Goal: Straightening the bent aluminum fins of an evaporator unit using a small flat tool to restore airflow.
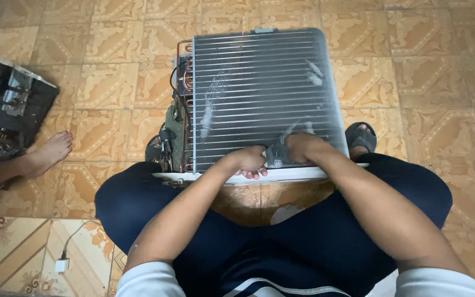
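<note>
Head view: left hand [248, 161] rests curled on the near lower edge of the finned coil unit [265, 93], fingers wrapped over its white base rim. Right hand [302, 147], just beside it, grips a small grey cloth [276, 153] pressed against the fins; the grip looks closed, though the cloth hides the fingertips. Copper tubing [185, 82] runs up the unit's side beyond the left hand. Another person's bare foot [48, 154] lies well apart, left of both hands.
</note>
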